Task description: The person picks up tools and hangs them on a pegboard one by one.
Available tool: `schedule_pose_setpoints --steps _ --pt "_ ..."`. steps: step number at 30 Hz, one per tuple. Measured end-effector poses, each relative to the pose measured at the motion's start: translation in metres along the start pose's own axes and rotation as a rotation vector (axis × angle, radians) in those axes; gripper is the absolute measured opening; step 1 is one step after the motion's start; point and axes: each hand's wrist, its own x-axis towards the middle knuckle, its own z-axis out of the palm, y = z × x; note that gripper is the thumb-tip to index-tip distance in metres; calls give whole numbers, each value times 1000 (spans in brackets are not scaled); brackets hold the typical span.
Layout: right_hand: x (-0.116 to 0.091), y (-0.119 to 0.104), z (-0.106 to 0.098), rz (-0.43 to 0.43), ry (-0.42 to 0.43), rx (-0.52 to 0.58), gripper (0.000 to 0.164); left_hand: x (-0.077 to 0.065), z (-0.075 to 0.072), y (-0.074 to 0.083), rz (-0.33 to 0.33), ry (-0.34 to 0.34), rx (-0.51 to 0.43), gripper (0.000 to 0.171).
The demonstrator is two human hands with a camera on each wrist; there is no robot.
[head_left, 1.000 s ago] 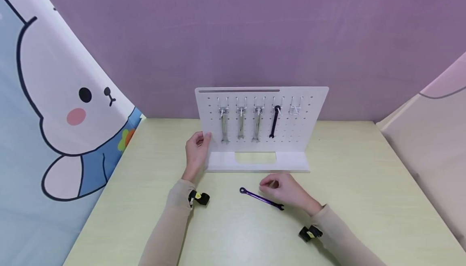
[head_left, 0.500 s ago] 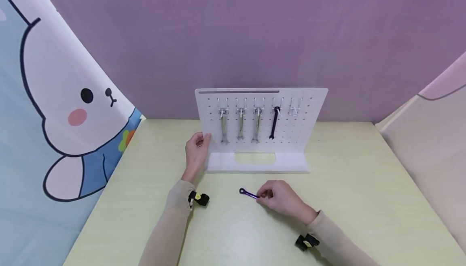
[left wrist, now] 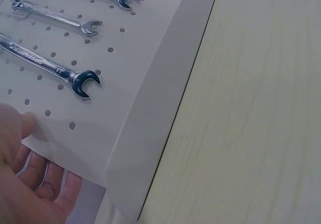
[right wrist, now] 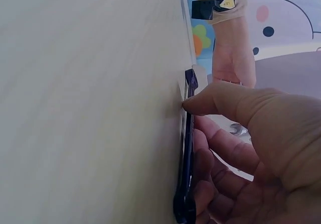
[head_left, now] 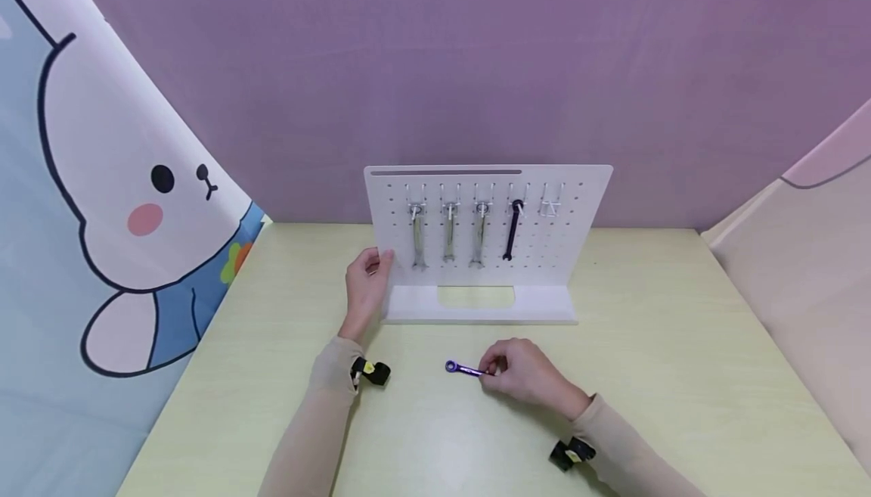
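My right hand (head_left: 524, 370) pinches a dark purple combination wrench (head_left: 464, 368) by its shaft, low over the table. Its ring end points left in the head view, while the hand hides the other end there. In the right wrist view the thumb presses one side of the wrench (right wrist: 186, 148) and curled fingers lie along the other. With my left hand (head_left: 366, 285) I grip the left edge of a white pegboard stand (head_left: 544, 255), thumb in front and fingers behind. Three silver wrenches (left wrist: 45, 61) and one black wrench (head_left: 513, 231) hang on its hooks.
At the right of the board is a hook (head_left: 551, 200) with no wrench on it. The stand's base (head_left: 415, 302) rests on the pale wooden table (head_left: 653, 346). Behind it rises a purple backdrop (head_left: 476, 66), with a cartoon-printed cloth (head_left: 102, 179) at left.
My right hand has come down and left onto the wrench and now pinches it. The wrench has turned slightly, its ring end shifting toward me. My left hand keeps its place on the board.
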Motion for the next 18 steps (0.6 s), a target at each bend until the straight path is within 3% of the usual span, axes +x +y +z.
schedule_pose_setpoints --steps 18 --pt "4 4 -5 1 -99 77 6 1 1 -1 1 1 -7 31"
